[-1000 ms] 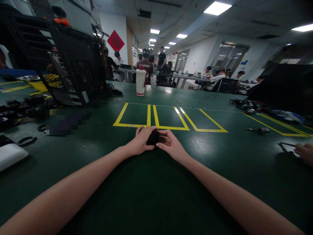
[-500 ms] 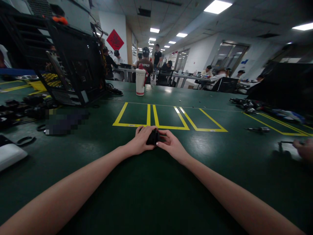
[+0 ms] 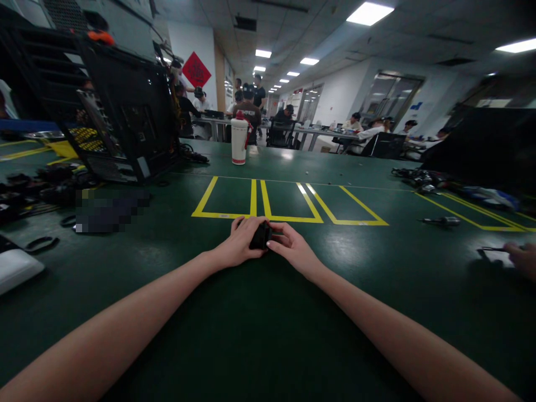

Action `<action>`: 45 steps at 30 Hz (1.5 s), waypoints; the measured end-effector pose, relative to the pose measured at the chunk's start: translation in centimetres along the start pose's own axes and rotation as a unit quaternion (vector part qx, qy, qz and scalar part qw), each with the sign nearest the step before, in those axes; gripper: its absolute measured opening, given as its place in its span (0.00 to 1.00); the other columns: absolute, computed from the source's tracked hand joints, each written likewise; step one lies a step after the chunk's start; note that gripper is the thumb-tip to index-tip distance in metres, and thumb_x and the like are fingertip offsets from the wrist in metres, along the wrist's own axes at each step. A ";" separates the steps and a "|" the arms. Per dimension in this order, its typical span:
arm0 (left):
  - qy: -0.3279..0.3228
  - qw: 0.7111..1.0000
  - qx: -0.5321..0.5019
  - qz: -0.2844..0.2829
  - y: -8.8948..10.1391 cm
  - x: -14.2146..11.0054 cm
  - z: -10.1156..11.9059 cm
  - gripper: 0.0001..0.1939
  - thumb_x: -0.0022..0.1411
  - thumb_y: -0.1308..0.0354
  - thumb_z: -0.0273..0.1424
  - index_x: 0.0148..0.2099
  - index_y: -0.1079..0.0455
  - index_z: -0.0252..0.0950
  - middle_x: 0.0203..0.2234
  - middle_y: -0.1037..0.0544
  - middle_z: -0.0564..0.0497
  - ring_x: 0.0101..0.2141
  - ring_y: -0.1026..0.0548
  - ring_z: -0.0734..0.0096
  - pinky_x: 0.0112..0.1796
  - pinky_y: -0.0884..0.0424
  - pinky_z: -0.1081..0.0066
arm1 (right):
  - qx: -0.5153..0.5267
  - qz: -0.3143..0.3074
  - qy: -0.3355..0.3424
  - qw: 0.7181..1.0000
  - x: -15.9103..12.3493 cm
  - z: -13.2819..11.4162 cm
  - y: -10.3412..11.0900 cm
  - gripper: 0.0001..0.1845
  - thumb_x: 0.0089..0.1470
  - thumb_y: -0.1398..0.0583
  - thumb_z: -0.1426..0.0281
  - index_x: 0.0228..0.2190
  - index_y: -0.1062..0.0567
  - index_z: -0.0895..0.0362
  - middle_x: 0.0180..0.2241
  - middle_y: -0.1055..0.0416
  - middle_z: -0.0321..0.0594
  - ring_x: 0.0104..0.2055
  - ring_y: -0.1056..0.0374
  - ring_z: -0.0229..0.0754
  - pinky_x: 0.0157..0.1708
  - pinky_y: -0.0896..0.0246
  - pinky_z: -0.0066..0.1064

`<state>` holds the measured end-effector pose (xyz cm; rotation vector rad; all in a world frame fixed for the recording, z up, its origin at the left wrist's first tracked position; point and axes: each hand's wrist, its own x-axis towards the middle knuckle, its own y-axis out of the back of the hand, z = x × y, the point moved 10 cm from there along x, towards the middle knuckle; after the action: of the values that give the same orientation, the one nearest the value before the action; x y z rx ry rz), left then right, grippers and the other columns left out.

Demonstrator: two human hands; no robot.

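Observation:
A small black block-like object (image 3: 260, 237) is between my two hands at the middle of the green table (image 3: 268, 324); its exact kind does not show. My left hand (image 3: 241, 242) wraps over it from the left, fingers on top and thumb along the near side. From the right, my right hand (image 3: 292, 248) grips its edge between thumb and curled fingers. Part of the object is covered by the fingers. Just beyond the hands lie yellow tape outlines (image 3: 288, 219) on the tabletop.
A black computer case (image 3: 138, 123) stands at the left, with cables (image 3: 62, 184) before it. Behind the tape is a white tumbler (image 3: 239, 142). At right lie a screwdriver-like tool (image 3: 444, 221) and another person's hand (image 3: 521, 259) holding a thin dark tool. Several people sit farther back.
Both hands stay around the black object with hardly any movement. The other person's hand at the right shifts slightly with its tool. A standing person in the background has moved left.

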<state>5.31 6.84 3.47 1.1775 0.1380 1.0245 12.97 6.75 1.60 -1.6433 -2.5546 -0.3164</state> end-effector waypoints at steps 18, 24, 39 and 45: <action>-0.008 1.000 -0.003 0.000 0.1 0.0 0.3 0.29 0.48 0.45 0.31 0.52 0.52 0.40 0.47 0.38 0.48 0.49 0.41 0.61 0.52 0.57 0.56 | -0.020 0.029 0.051 0.998 0.1 -0.1 0.5 0.19 0.41 0.41 0.76 0.37 0.39 0.54 0.42 0.38 0.37 0.50 0.41 0.41 0.51 0.46 0.39; -0.006 1.000 -0.003 0.000 0.1 0.0 0.4 0.29 0.49 0.45 0.30 0.52 0.52 0.39 0.47 0.38 0.47 0.49 0.41 0.62 0.52 0.57 0.58 | -0.068 0.058 0.055 0.994 0.0 0.2 1.0 0.15 0.41 0.42 0.76 0.33 0.40 0.55 0.41 0.39 0.38 0.46 0.38 0.39 0.48 0.43 0.37; 0.168 0.977 -0.126 -0.045 -0.5 0.0 -4.3 0.28 0.47 0.43 0.38 0.50 0.48 0.38 0.43 0.35 0.47 0.44 0.34 0.61 0.42 0.36 0.63 | -0.414 0.106 -0.004 0.904 -0.7 0.1 2.1 0.22 0.45 0.45 0.68 0.44 0.39 0.59 0.45 0.39 0.44 0.50 0.44 0.45 0.49 0.48 0.40; 0.177 0.979 -0.100 -0.017 -0.4 -0.2 -4.3 0.30 0.47 0.43 0.40 0.50 0.48 0.39 0.44 0.35 0.47 0.42 0.33 0.61 0.39 0.34 0.65 | -0.406 0.112 -0.008 0.907 -0.4 0.2 2.9 0.20 0.45 0.44 0.68 0.43 0.38 0.57 0.44 0.37 0.42 0.47 0.41 0.43 0.46 0.45 0.38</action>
<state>2.92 9.61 1.25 0.8012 0.3276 1.1829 15.78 7.61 1.68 -2.1265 -2.3254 -1.5027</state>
